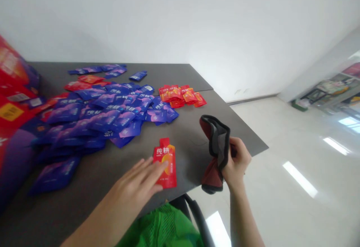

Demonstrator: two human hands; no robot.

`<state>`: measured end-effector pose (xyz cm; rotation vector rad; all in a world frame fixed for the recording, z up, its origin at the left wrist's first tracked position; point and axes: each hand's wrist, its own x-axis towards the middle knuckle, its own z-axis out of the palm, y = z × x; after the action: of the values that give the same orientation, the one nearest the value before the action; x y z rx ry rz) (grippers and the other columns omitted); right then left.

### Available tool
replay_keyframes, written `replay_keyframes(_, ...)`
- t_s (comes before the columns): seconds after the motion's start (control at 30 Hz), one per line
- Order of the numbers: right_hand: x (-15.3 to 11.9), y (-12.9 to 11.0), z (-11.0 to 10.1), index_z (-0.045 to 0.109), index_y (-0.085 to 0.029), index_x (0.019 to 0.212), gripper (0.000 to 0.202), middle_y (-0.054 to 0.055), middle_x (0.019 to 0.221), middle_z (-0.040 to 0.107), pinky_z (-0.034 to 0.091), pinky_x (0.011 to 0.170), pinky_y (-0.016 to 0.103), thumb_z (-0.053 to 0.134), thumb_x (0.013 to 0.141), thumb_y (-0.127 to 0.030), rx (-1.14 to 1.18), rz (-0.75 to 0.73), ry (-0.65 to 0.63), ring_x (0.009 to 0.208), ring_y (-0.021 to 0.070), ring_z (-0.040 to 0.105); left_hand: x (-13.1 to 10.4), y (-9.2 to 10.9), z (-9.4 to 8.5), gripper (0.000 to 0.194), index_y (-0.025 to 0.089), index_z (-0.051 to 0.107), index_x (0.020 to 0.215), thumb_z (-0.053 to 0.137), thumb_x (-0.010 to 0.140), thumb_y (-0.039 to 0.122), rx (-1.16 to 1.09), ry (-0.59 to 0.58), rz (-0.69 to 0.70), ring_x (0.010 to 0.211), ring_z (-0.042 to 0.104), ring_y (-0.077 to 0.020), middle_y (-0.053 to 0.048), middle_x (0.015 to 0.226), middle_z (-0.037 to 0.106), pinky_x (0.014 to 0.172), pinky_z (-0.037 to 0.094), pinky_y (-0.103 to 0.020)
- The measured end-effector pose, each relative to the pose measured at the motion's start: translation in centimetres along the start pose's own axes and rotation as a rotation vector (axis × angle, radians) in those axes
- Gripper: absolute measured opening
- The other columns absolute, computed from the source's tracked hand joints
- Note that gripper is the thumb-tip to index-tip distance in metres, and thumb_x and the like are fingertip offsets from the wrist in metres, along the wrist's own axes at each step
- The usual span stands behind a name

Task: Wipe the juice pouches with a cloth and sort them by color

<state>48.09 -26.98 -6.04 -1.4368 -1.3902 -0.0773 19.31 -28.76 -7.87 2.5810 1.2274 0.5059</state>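
Red pouch [168,157], black-edged maroon cloth [216,153]

Under the left hand [137,183], one red sachet [171,169]; in the right hand [237,159], one maroon cloth [213,173]; beyond both, purple sachets [112,116] and other red sachets [174,94] overlap past my counting.

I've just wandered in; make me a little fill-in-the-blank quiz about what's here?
1. The left hand partly covers a ____ packet.
2. The right hand holds a cloth item edged in ____.
3. The big pile of blue-purple packets is on the picture's ____ side.
4. The mesh garment at the bottom is ____.

Missing words: red; black; left; green.
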Motion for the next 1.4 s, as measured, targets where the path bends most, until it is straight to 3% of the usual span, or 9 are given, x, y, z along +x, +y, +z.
replay_keyframes(0.1, 0.2, -3.6, 0.1, 0.057, -0.02, 0.082, 0.013, 0.001, 0.076, 0.059, 0.038, 0.064, 0.027, 0.046, 0.089, -0.02, 0.097, -0.266, -0.282, 0.07, 0.0133, 0.051, -0.2, 1.3, 1.3, 0.049, 0.027, 0.056, 0.127, 0.061, 0.078, 0.03, 0.086, -0.057, 0.058, 0.111, 0.059, -0.0314, -0.012, 0.121, 0.062, 0.096, 0.048, -0.047)
replay_keyframes(0.2, -0.5, -6.8, 1.7, 0.058, -0.021, 0.084, 0.013, 0.002, 0.081, 0.06, 0.034, 0.067, 0.03, 0.046, 0.09, -0.022, 0.08, -0.574, -0.642, 0.075, 0.0149, 0.048, -0.2, 2.0, 2.1, 0.042, 0.031, 0.063, 0.116, 0.058, 0.078, 0.017, 0.148, -0.113, 0.083, 0.098, 0.065, -0.0309, -0.011, 0.107, 0.069, 0.088, 0.052, -0.046)
replay_keyframes(0.37, -1.9, -7.5, 6.6, 0.058, -0.029, 0.098, 0.013, 0.0, 0.085, 0.058, 0.029, 0.066, 0.031, 0.048, 0.09, -0.03, -0.11, -0.852, -0.993, 0.078, 0.0165, 0.045, -1.1, 2.9, 1.4, 0.043, 0.029, 0.067, 0.108, 0.046, 0.078, 0.007, 0.161, -0.118, 0.138, 0.081, 0.069, -0.0265, -0.009, 0.092, 0.072, 0.077, 0.056, -0.04)
replay_keyframes(0.57, 1.2, -6.0, 10.1, 0.056, -0.026, 0.104, 0.019, 0.003, 0.091, 0.059, 0.027, 0.065, 0.03, 0.039, 0.094, -0.027, -0.383, -0.712, -0.962, 0.077, 0.0164, 0.047, -1.7, 3.0, 1.9, 0.046, 0.014, 0.066, 0.107, 0.036, 0.075, 0.002, 0.336, 0.023, 0.288, 0.098, 0.066, -0.0265, -0.018, 0.104, 0.069, 0.083, 0.054, -0.035)
replay_keyframes(0.73, 1.4, -7.5, 7.3, 0.056, -0.022, 0.096, 0.025, 0.003, 0.083, 0.058, 0.026, 0.068, 0.03, 0.033, 0.097, -0.032, -0.306, -0.668, -0.851, 0.075, 0.0159, 0.045, -1.2, 4.6, 2.7, 0.034, 0.009, 0.067, 0.094, 0.043, 0.071, 0.002, 0.525, 0.104, 0.282, 0.079, 0.069, -0.0261, -0.019, 0.085, 0.071, 0.073, 0.056, -0.034)
replay_keyframes(0.87, -1.6, -8.6, 5.5, 0.056, -0.027, 0.096, 0.012, 0.0, 0.084, 0.056, 0.024, 0.066, 0.031, 0.046, 0.091, -0.03, -0.213, -0.865, -0.994, 0.078, 0.0167, 0.044, -1.6, 5.8, 3.0, 0.027, 0.015, 0.064, 0.082, 0.048, 0.07, -0.001, 0.485, 0.074, 0.172, 0.053, 0.062, -0.017, -0.003, 0.062, 0.063, 0.053, 0.052, -0.027)
replay_keyframes(1.13, 1.7, -5.7, 10.6, 0.057, -0.023, 0.099, 0.019, 0.003, 0.088, 0.058, 0.024, 0.064, 0.029, 0.039, 0.095, -0.028, -0.418, -0.713, -0.938, 0.075, 0.0158, 0.047, -0.8, 5.8, 2.5, 0.024, 0.005, 0.063, 0.098, 0.053, 0.076, 0.005, 0.499, 0.067, 0.296, 0.085, 0.068, -0.0244, -0.017, 0.09, 0.071, 0.078, 0.055, -0.034)
replay_keyframes(1.3, 1.4, -7.9, 7.0, 0.057, -0.02, 0.088, 0.026, 0.003, 0.08, 0.056, 0.025, 0.067, 0.03, 0.034, 0.096, -0.03, -0.236, -0.7, -0.82, 0.073, 0.0156, 0.044, -0.9, 6.4, 2.8, 0.021, 0.007, 0.062, 0.096, 0.054, 0.077, 0.004, 0.478, 0.023, 0.178, 0.079, 0.068, -0.0216, -0.014, 0.086, 0.07, 0.072, 0.055, -0.031)
replay_keyframes(1.4, -0.9, -8.9, 5.0, 0.058, -0.024, 0.088, 0.014, 0.001, 0.079, 0.055, 0.023, 0.065, 0.03, 0.044, 0.091, -0.028, -0.141, -0.87, -0.968, 0.073, 0.0157, 0.042, -1.2, 6.6, 2.9, 0.015, 0.012, 0.061, 0.088, 0.052, 0.078, 0.004, 0.454, 0.008, 0.19, 0.06, 0.064, -0.017, -0.006, 0.069, 0.066, 0.053, 0.05, -0.025)
